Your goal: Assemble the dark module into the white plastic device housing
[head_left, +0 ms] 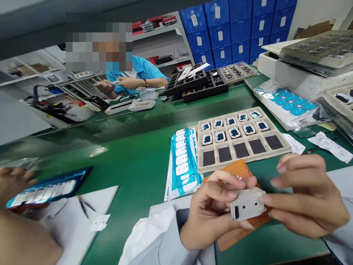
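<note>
Gripping a small white housing (248,203), the left hand (212,211) and right hand (309,198) are pinching it between closed fingertips. A beige parts tray (239,138) is sitting just beyond on the green bench (132,154).

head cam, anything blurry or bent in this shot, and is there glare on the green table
Head view: the small white part between the left hand and right hand is fairly sharp; the arm at lower left is smeared; the green table shows soft glare patches; its far edge bows from wide-angle distortion.
</note>
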